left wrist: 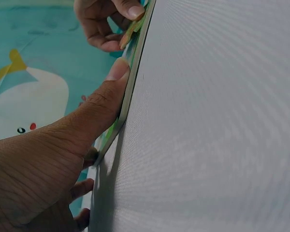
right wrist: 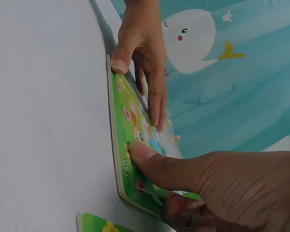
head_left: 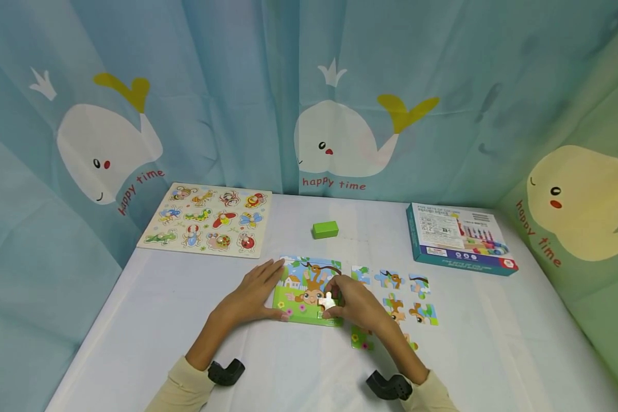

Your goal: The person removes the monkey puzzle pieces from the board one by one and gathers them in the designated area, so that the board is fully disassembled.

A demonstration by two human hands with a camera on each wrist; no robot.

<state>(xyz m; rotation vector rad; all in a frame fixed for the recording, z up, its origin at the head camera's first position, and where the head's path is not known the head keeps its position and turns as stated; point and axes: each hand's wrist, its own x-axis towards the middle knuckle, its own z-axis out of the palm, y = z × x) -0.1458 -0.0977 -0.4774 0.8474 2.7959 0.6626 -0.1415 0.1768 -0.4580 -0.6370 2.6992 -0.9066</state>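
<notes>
A jigsaw board [head_left: 294, 294] with a monkey picture lies flat on the white table, in front of the person. The left hand [head_left: 248, 294] rests at the board's left side, fingers extended toward the upper left corner and thumb on the lower edge. Over the board's lower right part, the right hand [head_left: 359, 302] pinches a puzzle piece [head_left: 328, 301] whose face shines white with glare. In the left wrist view this piece [left wrist: 130, 35] is tilted above the board. Whether it touches the board is unclear. Several loose puzzle pieces [head_left: 391, 280] lie right of the board, some partly hidden by the right arm.
Behind the board sits a green block [head_left: 325, 230]. A wooden insect puzzle [head_left: 204, 220] lies at the back left, and a flat printed box [head_left: 460, 237] at the back right. A blue curtain [head_left: 237, 114] with whales hangs along the table's far edge.
</notes>
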